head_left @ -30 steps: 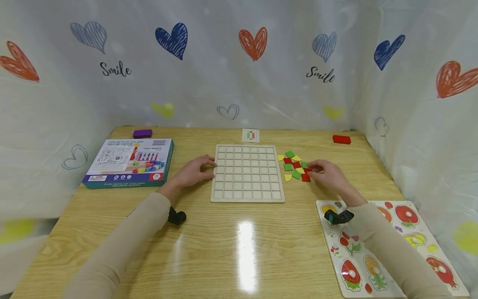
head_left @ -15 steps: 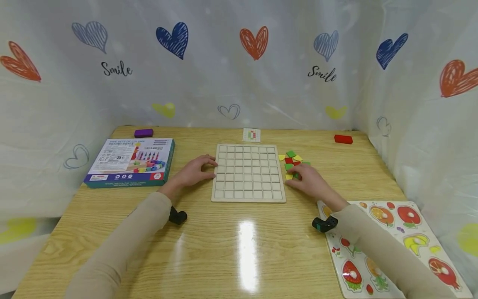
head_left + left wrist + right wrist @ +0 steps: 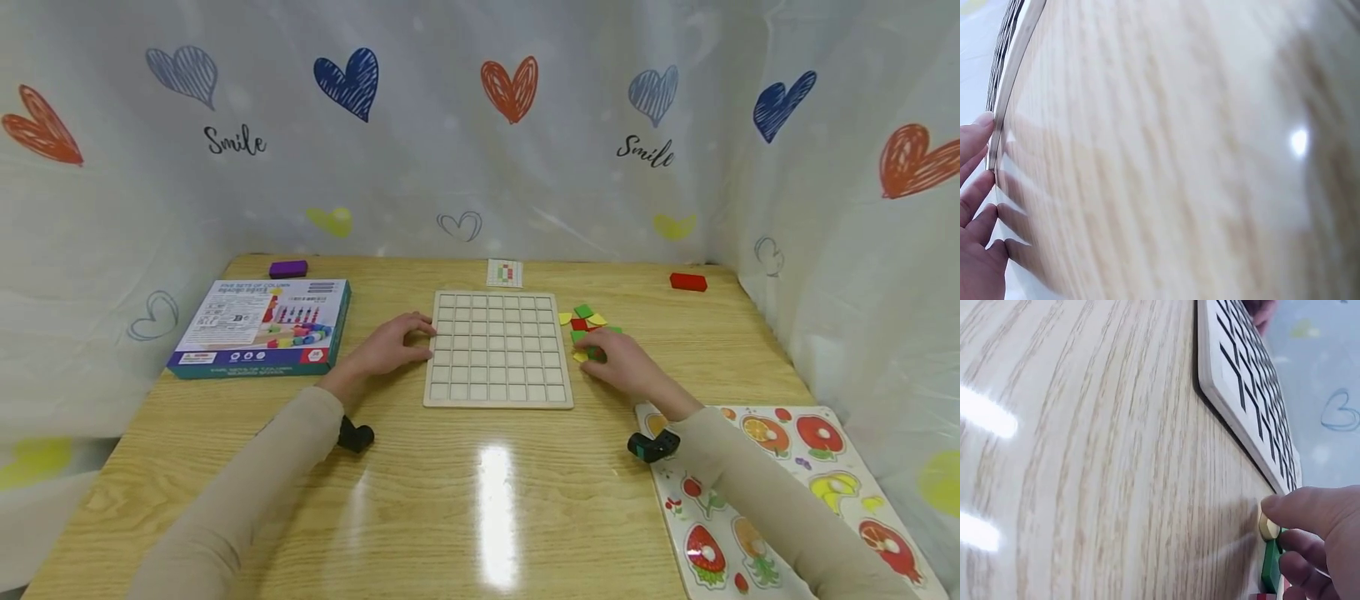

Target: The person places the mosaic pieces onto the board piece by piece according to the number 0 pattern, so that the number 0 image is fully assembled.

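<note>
A square wooden grid board [image 3: 498, 349] lies in the middle of the table in the head view. My left hand [image 3: 391, 342] rests at its left edge. The left wrist view shows its fingertips [image 3: 984, 122] against the board's side, none curled round it. Right of the board, my right hand [image 3: 622, 364] is over a small pile of red, green and yellow tiles. In the right wrist view, its thumb touches a yellow tile [image 3: 1268, 527] beside a green tile [image 3: 1270, 567]. Whether the fingers pinch the yellow tile is hidden. A red tile [image 3: 578, 324] shows farther back.
A pattern card [image 3: 505, 273] lies behind the board. At the left is a boxed toy [image 3: 262, 327], with a purple block [image 3: 288, 269] behind it. A fruit puzzle board [image 3: 795, 492] lies under the right forearm. A red block [image 3: 687, 282] sits at the back right.
My right hand has moved left, from the pile's right side to the yellow tile at its near left, then inched rightward. The left hand and the grid board have stayed in place.
</note>
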{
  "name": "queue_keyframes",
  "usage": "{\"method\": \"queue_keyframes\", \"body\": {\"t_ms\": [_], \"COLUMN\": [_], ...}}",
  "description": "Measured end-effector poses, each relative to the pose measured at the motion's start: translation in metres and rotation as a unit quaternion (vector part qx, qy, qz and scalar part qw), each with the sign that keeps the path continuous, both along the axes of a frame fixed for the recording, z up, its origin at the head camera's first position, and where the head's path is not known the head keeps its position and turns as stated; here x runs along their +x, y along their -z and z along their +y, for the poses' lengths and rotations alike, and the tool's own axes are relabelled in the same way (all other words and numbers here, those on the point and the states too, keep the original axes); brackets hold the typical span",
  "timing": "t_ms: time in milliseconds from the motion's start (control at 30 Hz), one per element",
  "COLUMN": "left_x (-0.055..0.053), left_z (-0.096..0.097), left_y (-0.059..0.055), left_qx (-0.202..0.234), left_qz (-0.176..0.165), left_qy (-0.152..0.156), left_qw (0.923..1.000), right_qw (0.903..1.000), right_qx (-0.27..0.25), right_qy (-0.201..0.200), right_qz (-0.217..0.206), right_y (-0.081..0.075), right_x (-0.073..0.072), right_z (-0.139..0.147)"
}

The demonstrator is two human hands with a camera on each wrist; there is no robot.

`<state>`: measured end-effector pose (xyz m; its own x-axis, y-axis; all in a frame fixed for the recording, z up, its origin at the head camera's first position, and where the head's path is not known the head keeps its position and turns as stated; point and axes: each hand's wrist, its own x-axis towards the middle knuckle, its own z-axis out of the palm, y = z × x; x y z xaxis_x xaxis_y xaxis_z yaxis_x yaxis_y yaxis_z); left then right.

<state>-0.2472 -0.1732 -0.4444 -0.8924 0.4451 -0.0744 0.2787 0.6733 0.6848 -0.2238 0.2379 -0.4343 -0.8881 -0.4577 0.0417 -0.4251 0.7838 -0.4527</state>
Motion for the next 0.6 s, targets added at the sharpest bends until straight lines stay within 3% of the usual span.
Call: {"method": "queue_keyframes", "body": {"t_ms": [600], "left_x": [0.0], "left_z": [0.0012], "left_y": [-0.0008], "left_qx": [0.001], "left_qz": [0.002], "left_qy": [0.0], "left_qw": [1.0], "right_qw": [1.0], "right_qx": [0.004], "right_qy": [-0.004], "right_qz": [-0.004], "right_y": [0.0001], "right_x": [-0.0023], "right_z": [-0.0038]}}
